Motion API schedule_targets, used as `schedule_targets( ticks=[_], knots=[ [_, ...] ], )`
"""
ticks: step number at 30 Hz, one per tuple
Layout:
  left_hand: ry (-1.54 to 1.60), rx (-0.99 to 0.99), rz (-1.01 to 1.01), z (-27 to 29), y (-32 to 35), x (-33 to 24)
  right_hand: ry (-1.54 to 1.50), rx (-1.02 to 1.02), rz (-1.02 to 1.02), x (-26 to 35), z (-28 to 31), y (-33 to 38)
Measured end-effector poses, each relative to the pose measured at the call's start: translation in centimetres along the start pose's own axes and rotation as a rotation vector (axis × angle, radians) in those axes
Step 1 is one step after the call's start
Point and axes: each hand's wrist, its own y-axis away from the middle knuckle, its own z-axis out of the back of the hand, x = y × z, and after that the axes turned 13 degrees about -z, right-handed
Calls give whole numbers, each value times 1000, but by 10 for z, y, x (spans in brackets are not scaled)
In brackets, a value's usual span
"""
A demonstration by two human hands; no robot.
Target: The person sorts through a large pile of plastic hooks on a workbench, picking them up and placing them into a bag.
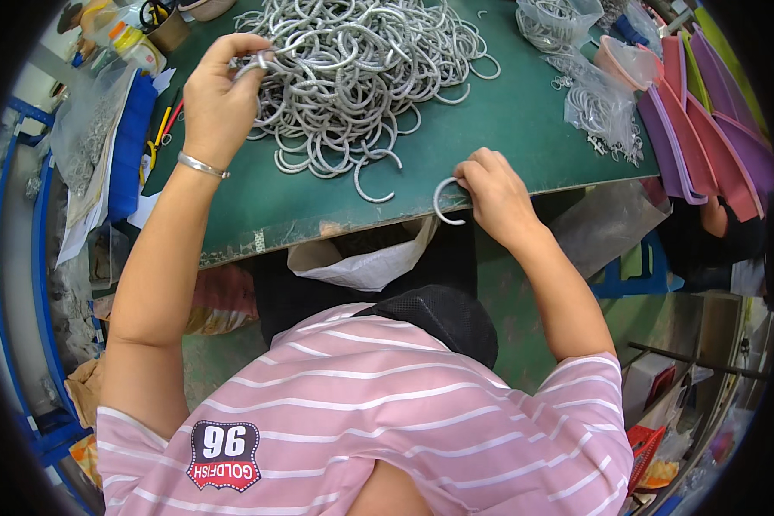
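Left of the left grip [221, 101], a blue bin [129, 146] stands at the table's edge, with a yellow bottle [138, 50] farther up. The left grip's thumb and fingertips meet the near-left side of a heap of silvery open rings [344, 82]; whether they are clamped on one, I cannot tell. The heap spreads rightward from that grip over the green table [490, 129], one loose ring [359, 182] at its lower edge. Lower, between both grips, hangs a white sack [361, 270]. The right grip [500, 199] is pinched on a single open ring [437, 205], its curve facing left. Up and right of this grip lie a clear bag [595, 110] of rings, then pink and purple trays [697, 142].
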Motion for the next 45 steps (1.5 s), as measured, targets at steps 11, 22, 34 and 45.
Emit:
schedule_targets(
  ticks=[11, 22, 34, 45],
  knots=[
    [58, 17, -124, 7, 71, -48, -1232, 395, -871, -52, 32, 74],
    [368, 605, 584, -79, 210, -23, -1094, 741, -951, 34, -105, 34],
    [-210, 277, -185, -53, 107, -55, -238, -220, -102, 74, -44, -28],
    [-100, 674, -589, 10, 42, -27, -516, 92, -571, 46, 20, -44]
  ],
)
